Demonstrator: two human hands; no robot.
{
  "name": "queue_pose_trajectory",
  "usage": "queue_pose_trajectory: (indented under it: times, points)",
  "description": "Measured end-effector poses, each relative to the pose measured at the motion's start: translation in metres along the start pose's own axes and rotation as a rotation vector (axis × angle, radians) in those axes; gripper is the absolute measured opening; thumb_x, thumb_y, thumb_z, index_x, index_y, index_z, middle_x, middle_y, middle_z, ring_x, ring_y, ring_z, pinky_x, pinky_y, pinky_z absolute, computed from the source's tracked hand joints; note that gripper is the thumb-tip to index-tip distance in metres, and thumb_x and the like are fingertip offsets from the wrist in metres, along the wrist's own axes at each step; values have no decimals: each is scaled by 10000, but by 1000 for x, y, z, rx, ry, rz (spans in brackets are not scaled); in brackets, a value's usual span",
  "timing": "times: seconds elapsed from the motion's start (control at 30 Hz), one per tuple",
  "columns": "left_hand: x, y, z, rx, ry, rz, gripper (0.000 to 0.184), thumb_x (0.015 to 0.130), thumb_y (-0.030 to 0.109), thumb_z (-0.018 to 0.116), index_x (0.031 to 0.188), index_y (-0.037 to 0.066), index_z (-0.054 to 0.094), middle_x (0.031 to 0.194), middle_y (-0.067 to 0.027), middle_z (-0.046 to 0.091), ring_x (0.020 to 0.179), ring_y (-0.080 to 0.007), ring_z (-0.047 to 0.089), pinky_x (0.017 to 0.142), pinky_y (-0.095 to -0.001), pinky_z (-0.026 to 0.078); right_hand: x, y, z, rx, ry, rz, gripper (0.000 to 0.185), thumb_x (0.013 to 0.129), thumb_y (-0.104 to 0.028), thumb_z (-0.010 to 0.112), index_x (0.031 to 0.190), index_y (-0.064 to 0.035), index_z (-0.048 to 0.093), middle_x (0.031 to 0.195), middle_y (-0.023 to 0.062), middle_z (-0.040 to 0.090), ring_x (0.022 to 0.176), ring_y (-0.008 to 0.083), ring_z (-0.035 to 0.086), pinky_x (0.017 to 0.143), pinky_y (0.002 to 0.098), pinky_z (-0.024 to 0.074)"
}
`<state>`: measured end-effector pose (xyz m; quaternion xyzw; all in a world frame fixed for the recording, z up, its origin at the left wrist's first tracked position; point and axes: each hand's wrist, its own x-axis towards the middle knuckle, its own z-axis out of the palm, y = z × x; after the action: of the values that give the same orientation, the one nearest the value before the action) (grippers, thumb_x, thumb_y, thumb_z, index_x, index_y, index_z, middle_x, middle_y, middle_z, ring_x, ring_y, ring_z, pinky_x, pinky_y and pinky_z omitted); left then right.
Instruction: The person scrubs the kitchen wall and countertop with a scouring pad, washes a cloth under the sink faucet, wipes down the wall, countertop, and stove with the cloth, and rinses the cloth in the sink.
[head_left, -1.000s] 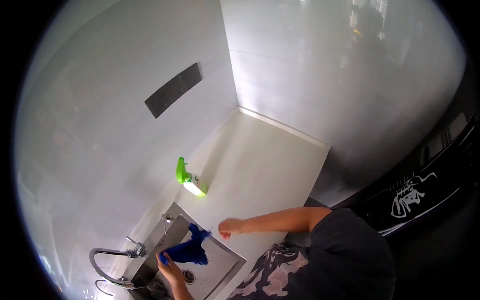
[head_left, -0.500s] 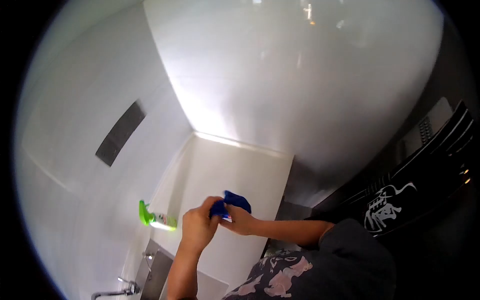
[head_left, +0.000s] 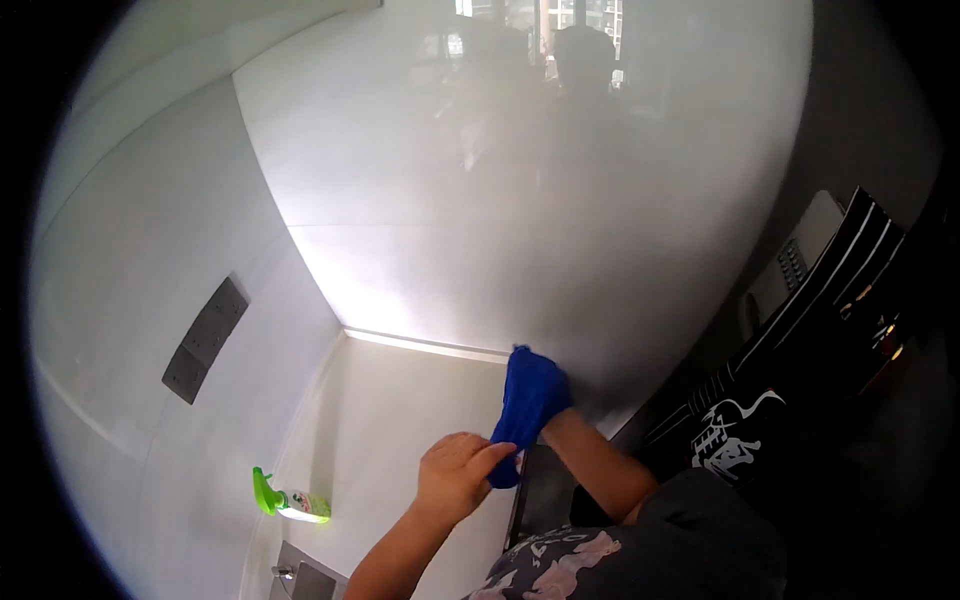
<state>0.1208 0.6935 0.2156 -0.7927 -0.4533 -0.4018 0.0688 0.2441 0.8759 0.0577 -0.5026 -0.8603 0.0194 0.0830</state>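
Observation:
A blue cloth (head_left: pixel 530 395) is held up over the right edge of the pale counter (head_left: pixel 410 400). My left hand (head_left: pixel 458 474) pinches its lower end between thumb and fingers. The cloth covers my right hand (head_left: pixel 556 412) almost entirely; only the wrist and forearm show, so its fingers are hidden. To the left, a spray bottle with a green trigger head (head_left: pixel 300 505) stands on the counter near the wall.
A corner of the metal sink (head_left: pixel 315 580) shows at the bottom left. A dark socket strip (head_left: pixel 205 340) is on the left wall. A glossy wall (head_left: pixel 520 220) rises behind the counter. Black striped fabric with a white print (head_left: pixel 735 435) hangs at the right.
The cloth has gone from over the sink to the counter's right side, and now spreads over my right hand. My left hand has moved right with it. The view has turned away from the sink.

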Motion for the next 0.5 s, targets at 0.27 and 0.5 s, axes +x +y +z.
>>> queue_pose_trajectory:
  times: [0.27,0.5]
  points:
    - [0,14,7,-262,-257,47,394,695,123,670,1078,168,590,906,-64,567,820,-252,583,697,-355,484,12,99,-92,538,473,279,300,864,-285,464,1026,-57,573,1111,132,513,1073,278,428,867,467,352]
    - [-72,-34,3,-205,-272,-410,260,794,190,636,1049,155,603,948,-81,599,831,-271,584,699,-364,472,106,196,-387,-155,1004,372,396,839,-328,481,1071,-26,586,1241,162,451,1210,336,313,942,575,250]
